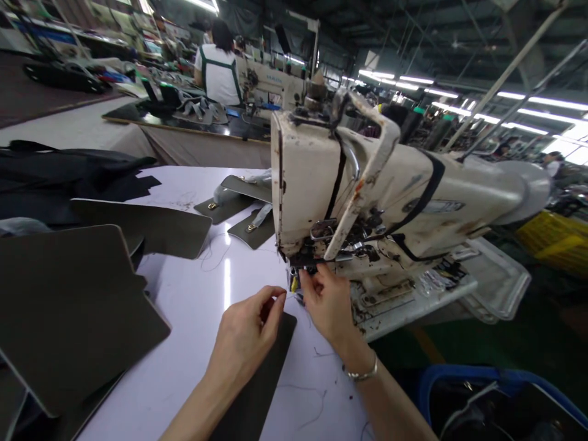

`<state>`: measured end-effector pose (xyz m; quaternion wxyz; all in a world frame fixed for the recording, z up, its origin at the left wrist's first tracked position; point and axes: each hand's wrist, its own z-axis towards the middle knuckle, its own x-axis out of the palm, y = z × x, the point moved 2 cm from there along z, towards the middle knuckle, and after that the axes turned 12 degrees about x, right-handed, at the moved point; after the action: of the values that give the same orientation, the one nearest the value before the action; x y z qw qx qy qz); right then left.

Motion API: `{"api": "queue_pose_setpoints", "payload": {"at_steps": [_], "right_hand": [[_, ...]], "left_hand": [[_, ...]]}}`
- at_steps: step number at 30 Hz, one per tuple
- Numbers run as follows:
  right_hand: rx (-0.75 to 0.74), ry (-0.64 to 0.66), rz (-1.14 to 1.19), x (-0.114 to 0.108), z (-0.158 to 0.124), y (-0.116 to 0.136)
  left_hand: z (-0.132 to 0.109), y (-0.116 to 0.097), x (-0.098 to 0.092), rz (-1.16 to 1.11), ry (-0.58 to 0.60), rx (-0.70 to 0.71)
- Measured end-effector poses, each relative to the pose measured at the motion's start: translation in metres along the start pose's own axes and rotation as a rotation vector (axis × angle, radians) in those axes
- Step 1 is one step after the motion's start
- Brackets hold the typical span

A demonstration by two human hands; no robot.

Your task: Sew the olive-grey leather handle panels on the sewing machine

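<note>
The left hand (243, 334) is above the white table (193, 294). Its thumb and fingers are pressed together and seem to pinch a thin thread (290, 295), but the thread is hard to see. The right hand (327, 303) is at the needle area (301, 269) of the old sewing machine (349, 184), right of centre. Its fingers (316, 283) are curled there, and I cannot tell what they hold. Dark panels (68, 306) lie at the left of the frame. At the top, a co-worker (218, 67) sits by another machine (271, 82).
</note>
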<state>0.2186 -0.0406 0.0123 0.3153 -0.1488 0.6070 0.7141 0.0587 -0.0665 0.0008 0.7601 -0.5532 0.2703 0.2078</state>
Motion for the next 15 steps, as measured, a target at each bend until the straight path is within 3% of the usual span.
{"api": "queue_pose_setpoints", "payload": {"at_steps": [5,11,15], "right_hand": [[-0.037,-0.094,-0.09,0.004,-0.002,0.011],[-0.109,0.065,-0.188,0.011,-0.043,-0.005],[-0.157,0.172,-0.251,0.002,-0.051,-0.006]], "left_hand": [[-0.001,0.006,-0.004,-0.097,-0.041,-0.069],[0.01,0.014,0.009,-0.423,-0.033,-0.151],[0.017,0.02,0.013,-0.358,-0.027,-0.111]]}}
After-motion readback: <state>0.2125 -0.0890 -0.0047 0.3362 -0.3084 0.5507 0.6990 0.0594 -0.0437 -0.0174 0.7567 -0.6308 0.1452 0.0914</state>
